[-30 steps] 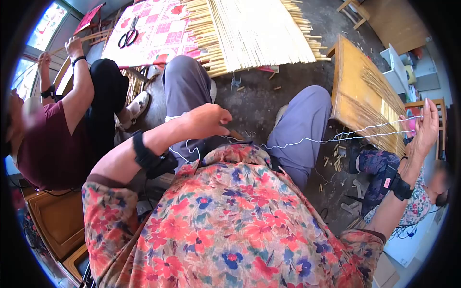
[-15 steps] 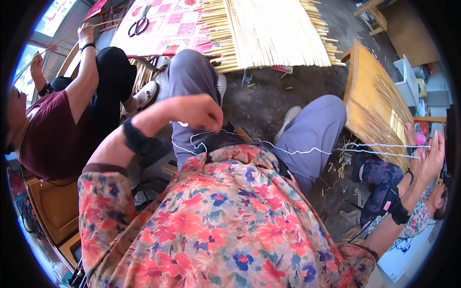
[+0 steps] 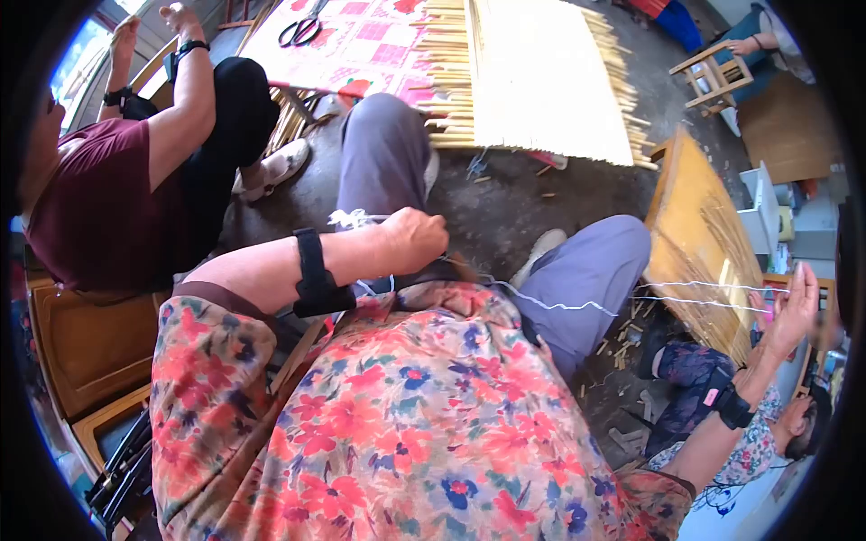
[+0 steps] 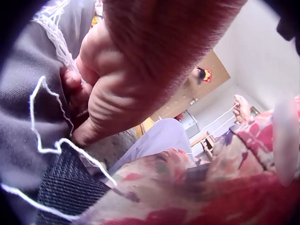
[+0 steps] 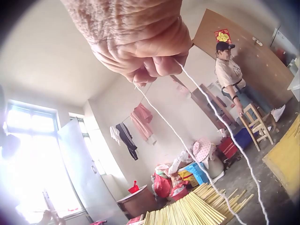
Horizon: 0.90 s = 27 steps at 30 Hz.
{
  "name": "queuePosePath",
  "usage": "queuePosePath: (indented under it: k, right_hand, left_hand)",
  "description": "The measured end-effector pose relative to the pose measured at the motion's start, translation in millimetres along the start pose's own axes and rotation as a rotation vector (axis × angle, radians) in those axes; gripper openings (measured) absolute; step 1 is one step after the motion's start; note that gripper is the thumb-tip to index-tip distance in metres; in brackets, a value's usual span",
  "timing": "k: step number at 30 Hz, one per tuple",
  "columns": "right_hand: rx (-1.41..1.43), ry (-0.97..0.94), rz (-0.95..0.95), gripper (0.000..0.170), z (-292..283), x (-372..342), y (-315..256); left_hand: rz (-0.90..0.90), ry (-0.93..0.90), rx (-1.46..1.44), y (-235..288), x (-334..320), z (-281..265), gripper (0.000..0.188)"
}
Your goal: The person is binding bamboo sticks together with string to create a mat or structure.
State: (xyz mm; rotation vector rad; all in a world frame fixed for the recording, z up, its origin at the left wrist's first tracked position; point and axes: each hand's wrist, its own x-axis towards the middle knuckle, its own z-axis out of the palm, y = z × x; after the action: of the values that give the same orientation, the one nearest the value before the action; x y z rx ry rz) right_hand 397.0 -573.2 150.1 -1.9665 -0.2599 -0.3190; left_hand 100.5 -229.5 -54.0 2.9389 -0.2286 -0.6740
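My left hand [image 3: 417,242] is curled over my lap, near the left thigh. In the left wrist view its fingers grip a bundle of white strings [image 4: 60,43], whose loose ends spread over the grey trouser leg. A single white string [image 4: 33,110] loops below the fingers. Out at the far right, my right hand [image 3: 794,311] is raised with the arm stretched. It pinches white string, and two strands [image 5: 213,110] hang from between its curled fingers in the right wrist view. A wavy length of string [image 3: 564,305] crosses my right thigh.
Ahead, a mat of pale sticks [image 3: 550,81] lies on a table with a red-and-white cloth [image 3: 388,54] and black-handled scissors [image 3: 302,32]. A wooden board [image 3: 695,216] with thin stalks stands at right. People sit on both sides; another person [image 5: 229,72] holds a small wooden stool [image 5: 257,125].
My left hand has gone from loosely spread fingers to a closed grip beside the white bundle. My right arm stays stretched out with the string. The head view has shifted, bringing the stool's person into sight.
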Motion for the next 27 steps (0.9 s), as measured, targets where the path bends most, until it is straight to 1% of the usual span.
queuePosePath:
  k: [1,2,3,4,5,6,7,8,9,10,11,13,15,16,17,19,21,22,23,24,25,26,27]
  right_hand:
    - [-0.092,0.029,-0.059,0.022,-4,-2,4]
    - [-0.077,-0.024,-0.236,0.020,-13,7,23]
    - [-0.195,-0.008,-0.338,0.018,-13,4,24]
    - [-0.437,-0.026,-0.446,0.017,-21,7,30]
    - [-0.119,-0.203,-0.144,0.014,-36,19,41]
    - [-0.066,-0.122,-0.145,0.012,-23,8,26]
    - [-0.010,-0.051,-0.137,0.010,-3,-11,15]
    - [0.083,-0.031,-0.111,0.009,-3,-10,17]
    - [0.183,-0.022,-0.082,0.008,-1,-8,21]
    - [0.168,-0.009,-0.084,0.010,-3,-6,22]
    - [0.173,0.003,-0.101,0.010,-2,-4,20]
    - [0.216,0.042,0.003,0.011,-3,-5,17]
    - [0.208,0.036,0.026,0.012,-5,-4,14]
    - [0.248,0.024,0.025,0.012,-5,-3,12]
    - [0.287,0.010,0.026,0.012,-6,0,10]
    - [0.254,0.015,0.009,0.013,-10,9,15]
    - [0.228,0.014,-0.029,0.013,-16,17,9]
    - [0.220,0.031,-0.049,0.015,-22,25,12]
    - [0.253,0.079,-0.064,0.012,-23,26,3]
    - [0.170,0.122,-0.112,0.016,-26,29,-3]
    - [0.147,0.150,-0.121,0.021,-29,31,-11]
    - [0.155,0.106,-0.192,0.023,-47,50,5]
    - [0.186,0.166,-0.169,0.024,-43,46,-5]
  left_hand:
    - [0.044,0.016,0.057,-5,4,7,0.010]
    - [0.072,-0.039,-0.029,-6,5,-3,0.008]
    - [0.122,0.020,-0.038,-17,10,13,0.007]
    - [0.227,0.280,-0.203,-28,1,8,0.009]
    - [0.030,0.291,-0.383,-27,-10,-10,0.012]
    - [0.099,0.286,-0.613,-43,-16,-13,0.011]
    - [0.039,0.279,-0.778,-49,-27,-24,0.015]
    - [-0.150,0.203,-0.936,-52,-40,-34,0.017]
    - [-0.216,0.145,-0.923,-53,-55,-51,0.018]
    - [-0.301,0.071,-1.015,-54,-67,-63,0.019]
    - [-0.290,0.089,-1.007,-58,-77,-64,0.019]
    - [-0.334,0.234,-1.324,-72,-96,-53,0.019]
    - [-0.323,0.437,-1.637,-82,-110,-48,0.016]
    - [-0.364,0.541,-1.685,-87,-113,-43,0.015]
    - [-0.316,0.680,-1.759,-86,-114,-45,0.017]
    - [-0.289,0.798,-1.816,-93,-120,-47,0.019]
    - [-0.154,0.825,-1.823,-109,-125,-42,0.018]
    - [-0.266,0.933,-1.834,-105,-127,-48,0.016]
    - [-0.217,0.965,-1.830,-112,-133,-50,0.015]
    - [-0.187,1.008,-1.835,-115,-139,-53,0.013]
    - [-0.149,1.056,-1.827,-123,-147,-57,0.013]
    - [-0.100,1.136,-1.816,-136,-157,-57,0.013]
    - [-0.046,1.218,-1.801,-146,-169,-55,0.013]
